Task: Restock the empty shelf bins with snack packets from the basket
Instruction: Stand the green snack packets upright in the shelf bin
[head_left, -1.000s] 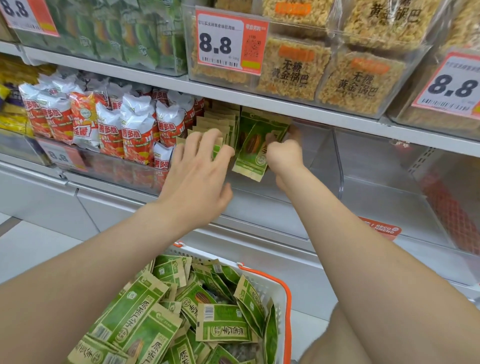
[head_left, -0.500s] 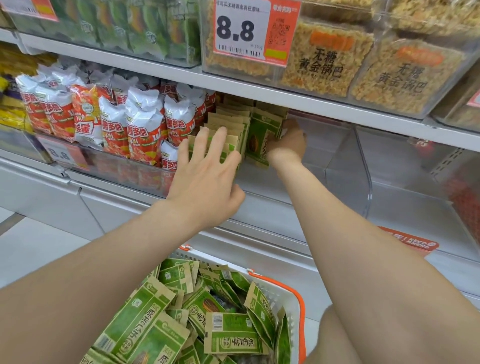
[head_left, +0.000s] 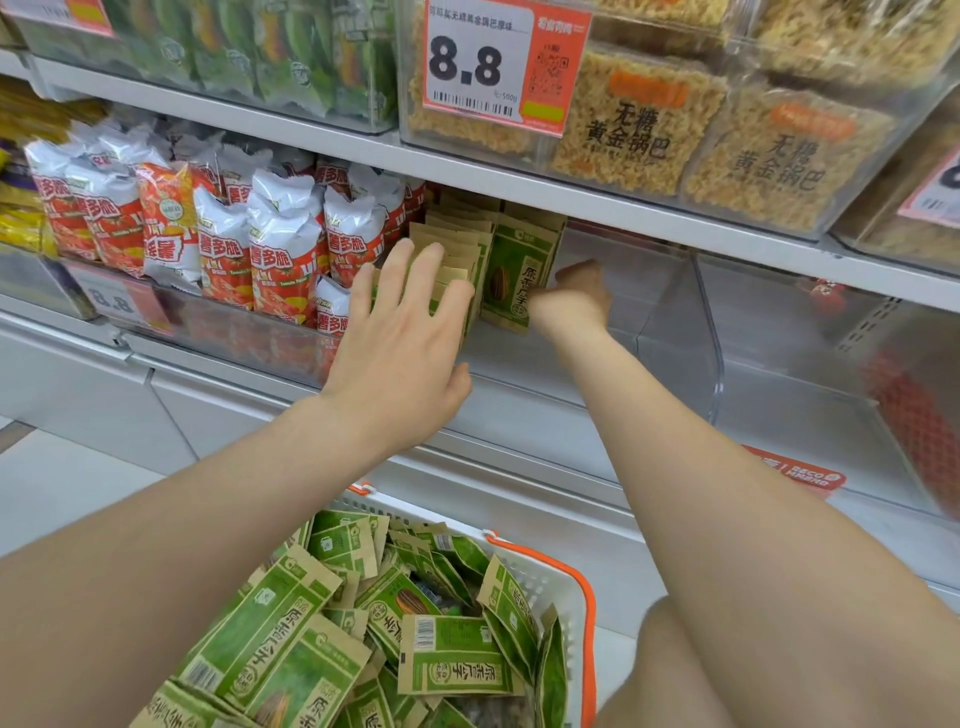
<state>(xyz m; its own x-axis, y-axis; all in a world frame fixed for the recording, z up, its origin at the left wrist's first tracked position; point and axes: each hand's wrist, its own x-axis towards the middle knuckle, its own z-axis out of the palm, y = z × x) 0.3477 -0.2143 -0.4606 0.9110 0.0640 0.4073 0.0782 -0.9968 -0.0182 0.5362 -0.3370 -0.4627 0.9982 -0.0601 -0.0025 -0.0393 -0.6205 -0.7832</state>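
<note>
A row of green and tan snack packets (head_left: 454, 249) stands upright at the left end of a clear shelf bin (head_left: 702, 332). My left hand (head_left: 402, 332) presses its straight fingers against the front of that row. The last green packet (head_left: 511, 278) stands upright at the row's right end, and my right hand (head_left: 571, 299) grips its right edge with curled fingers; the fingertips are hidden and blurred. Below, a white basket with an orange rim (head_left: 587, 597) holds several loose green packets (head_left: 457, 657).
Red and white snack bags (head_left: 280, 249) fill the bin to the left. The shelf above carries rice-crust packs (head_left: 639, 135) behind an 8.8 price tag (head_left: 483, 62). Another clear bin (head_left: 810, 374) lies to the right. White cabinet fronts run below the shelf.
My right hand has carried the green packet back and stood it upright against the row. My left hand has stayed pressed on the row's front.
</note>
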